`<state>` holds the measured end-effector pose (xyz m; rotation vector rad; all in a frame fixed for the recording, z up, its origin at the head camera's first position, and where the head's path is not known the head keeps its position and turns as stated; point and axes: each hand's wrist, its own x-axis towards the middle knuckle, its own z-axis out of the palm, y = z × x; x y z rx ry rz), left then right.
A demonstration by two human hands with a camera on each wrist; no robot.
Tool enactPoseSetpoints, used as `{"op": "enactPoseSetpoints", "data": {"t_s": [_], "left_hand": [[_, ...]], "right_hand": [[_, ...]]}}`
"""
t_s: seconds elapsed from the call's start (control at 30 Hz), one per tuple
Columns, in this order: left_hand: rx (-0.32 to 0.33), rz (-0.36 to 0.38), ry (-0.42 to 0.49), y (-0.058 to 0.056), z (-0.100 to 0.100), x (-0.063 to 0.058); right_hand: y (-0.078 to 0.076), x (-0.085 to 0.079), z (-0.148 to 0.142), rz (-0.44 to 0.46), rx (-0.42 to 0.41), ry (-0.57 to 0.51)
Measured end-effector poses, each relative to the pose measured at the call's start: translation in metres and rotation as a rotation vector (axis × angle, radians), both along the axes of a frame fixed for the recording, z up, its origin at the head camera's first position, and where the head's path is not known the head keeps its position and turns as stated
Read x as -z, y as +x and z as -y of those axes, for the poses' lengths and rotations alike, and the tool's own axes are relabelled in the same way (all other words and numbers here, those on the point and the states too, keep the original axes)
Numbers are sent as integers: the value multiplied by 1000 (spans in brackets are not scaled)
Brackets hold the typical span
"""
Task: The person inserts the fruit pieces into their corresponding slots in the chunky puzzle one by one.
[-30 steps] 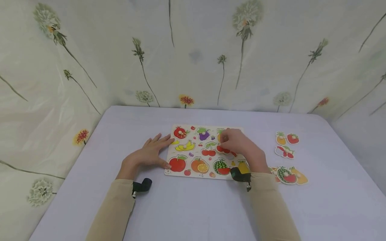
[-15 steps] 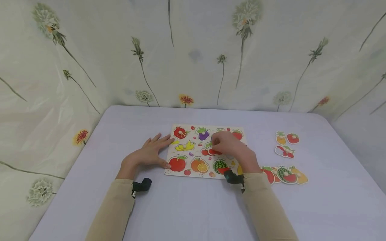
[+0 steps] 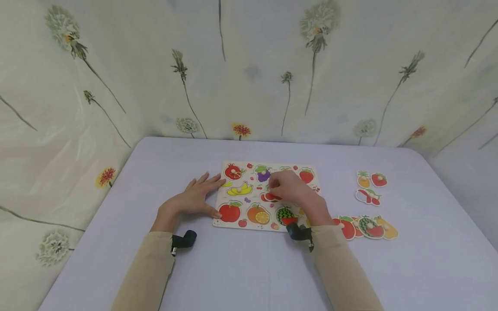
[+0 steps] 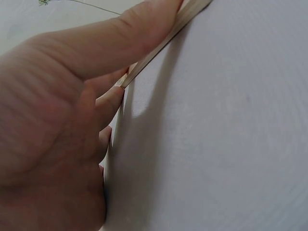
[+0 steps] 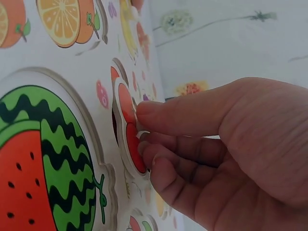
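Note:
A wooden fruit puzzle board [image 3: 249, 226] lies flat on the table. My left hand [image 3: 190, 201] rests at its left edge with fingers spread; in the left wrist view the thumb [image 4: 130, 36] lies along the board's edge. Near the board's middle, my right hand [image 3: 292, 190] pinches a cherry puzzle piece [image 5: 132, 130] between thumb and fingertips. That piece overlaps the printed cherry recess, and one side stands slightly raised off the board. The fingers hide its knob and upper part. Banana [image 3: 239, 189], grape [image 3: 263, 173] and pomegranate [image 3: 233, 172] with knobs sit in the board.
Right of the board lie a pineapple piece [image 3: 363, 179], a strawberry piece [image 3: 379, 179] and a red-and-white piece [image 3: 368, 196]. Nearer, several pieces overlap in a row, among them watermelon [image 3: 371, 226] and a yellow fruit [image 3: 387, 229]. A dandelion-print curtain [image 3: 253, 86] hangs behind the table.
My right hand has moved left across the board with the cherry piece, from beside the printed cherries onto them, and uncovered the strawberry picture. The left hand has stayed in place.

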<state>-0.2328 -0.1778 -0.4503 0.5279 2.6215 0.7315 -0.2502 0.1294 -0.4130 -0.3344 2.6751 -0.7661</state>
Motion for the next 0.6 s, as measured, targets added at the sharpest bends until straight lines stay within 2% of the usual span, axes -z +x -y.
{"op": "enactPoseSetpoints", "data": {"t_s": [0.6], "left_hand": [[2,0,-1,2,-1,-4]], "right_hand": [[5,0,10,7,17,8]]}}
